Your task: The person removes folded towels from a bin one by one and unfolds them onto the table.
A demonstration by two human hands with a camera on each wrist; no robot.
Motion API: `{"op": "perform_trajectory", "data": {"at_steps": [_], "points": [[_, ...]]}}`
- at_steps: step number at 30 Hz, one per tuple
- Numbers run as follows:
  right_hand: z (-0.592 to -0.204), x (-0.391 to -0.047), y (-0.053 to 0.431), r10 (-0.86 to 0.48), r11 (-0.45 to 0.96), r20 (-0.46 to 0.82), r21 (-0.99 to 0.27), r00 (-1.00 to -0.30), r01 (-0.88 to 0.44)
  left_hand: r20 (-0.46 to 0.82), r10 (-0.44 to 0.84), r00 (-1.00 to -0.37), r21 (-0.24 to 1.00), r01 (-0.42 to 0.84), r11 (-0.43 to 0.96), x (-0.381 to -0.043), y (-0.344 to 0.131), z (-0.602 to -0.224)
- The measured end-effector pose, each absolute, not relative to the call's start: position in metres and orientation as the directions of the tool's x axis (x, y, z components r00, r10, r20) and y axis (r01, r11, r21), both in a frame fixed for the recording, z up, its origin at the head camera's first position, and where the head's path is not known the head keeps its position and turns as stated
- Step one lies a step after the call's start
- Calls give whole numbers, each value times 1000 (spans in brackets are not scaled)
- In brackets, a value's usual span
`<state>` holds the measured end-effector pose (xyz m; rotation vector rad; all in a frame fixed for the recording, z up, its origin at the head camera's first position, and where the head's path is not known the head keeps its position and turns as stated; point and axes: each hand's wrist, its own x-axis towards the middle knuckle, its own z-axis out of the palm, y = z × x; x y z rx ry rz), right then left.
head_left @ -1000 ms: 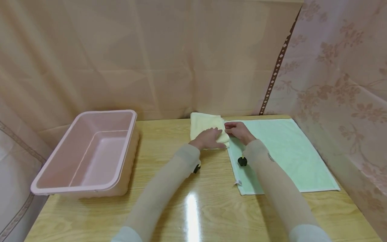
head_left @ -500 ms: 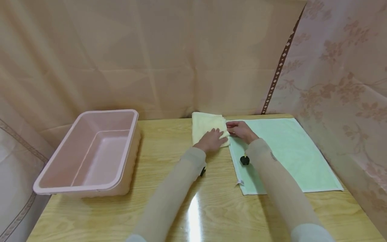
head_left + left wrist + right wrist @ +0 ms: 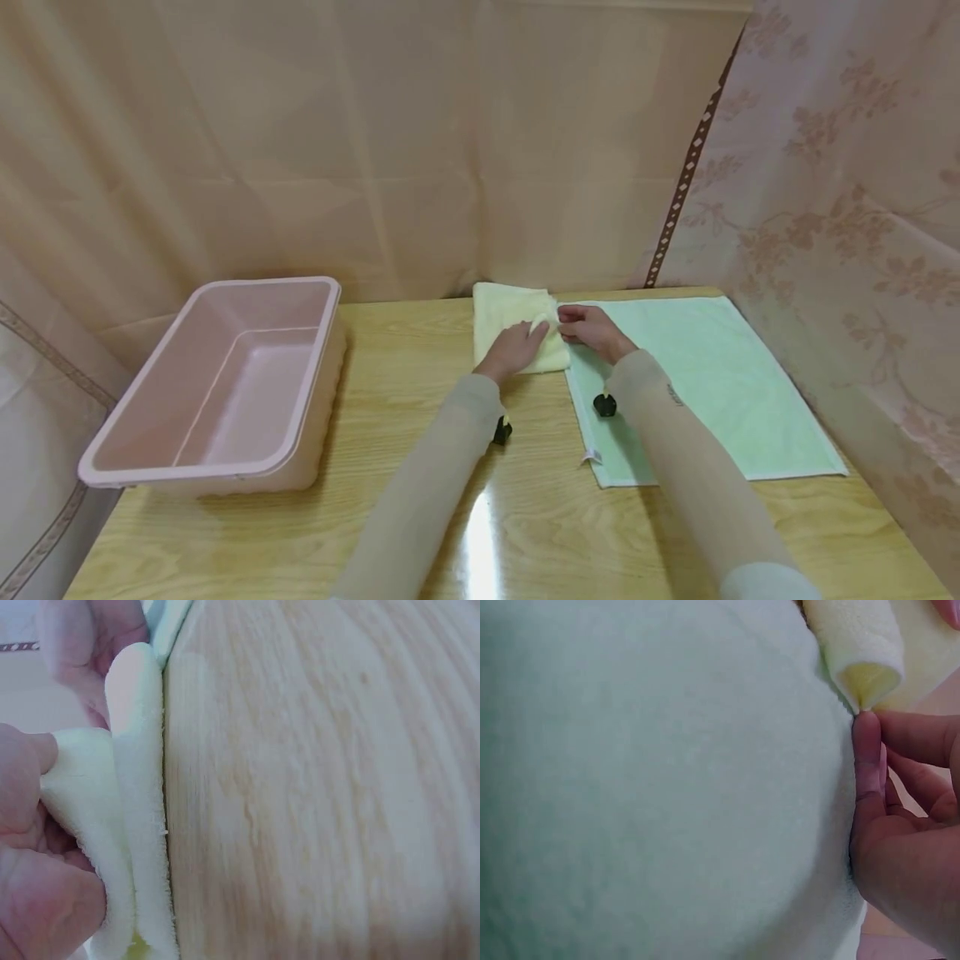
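A folded pale yellow towel [image 3: 495, 310] lies on the wooden table near its back edge. My left hand [image 3: 512, 350] pinches a raised layer of it between thumb and fingers; the left wrist view shows this lifted layer [image 3: 82, 776] from the side. At the towel's right edge is my right hand [image 3: 596, 332], whose thumb and forefinger pinch the corner of the yellow fold [image 3: 866, 675] in the right wrist view. Under my right hand and forearm, a light green towel [image 3: 697, 375] is spread flat, its left edge meeting the yellow one.
A pink plastic basin [image 3: 318, 417] stands on the left of the wooden table [image 3: 405, 400]. Beige curtains [image 3: 405, 150] hang behind the table, and a flowered curtain [image 3: 840, 217] closes off the right side. A small white tag [image 3: 592, 456] sticks out from the green towel's left edge.
My left hand lay with spread fingers on the yellow towel; now its fingers have curled and pinch up a layer. My right hand has stayed at the towel's right edge.
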<state>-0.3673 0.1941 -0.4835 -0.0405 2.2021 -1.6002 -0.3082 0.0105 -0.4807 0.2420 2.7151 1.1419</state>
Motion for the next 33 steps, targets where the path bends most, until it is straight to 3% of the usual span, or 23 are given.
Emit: {"op": "perform_trajectory", "data": {"at_steps": [10,20,24,33], "points": [[-477,-361,188,-239,516,-246,-852,-939,92,-70,182,-981,870,29,492,-306,0,-483],[-484,-362,184,-237,529,-207,-847,-949,52,-49,24,-999,998,-50,-34,-307,-27,-487],[-483,-364,183,-234,545,-205,-837,-950,46,13,-77,-997,980,28,-198,-306,-36,-481],[-485,-366,181,-233,551,-201,-834,-952,41,77,-254,-964,904,175,-389,-303,-78,-484]]}}
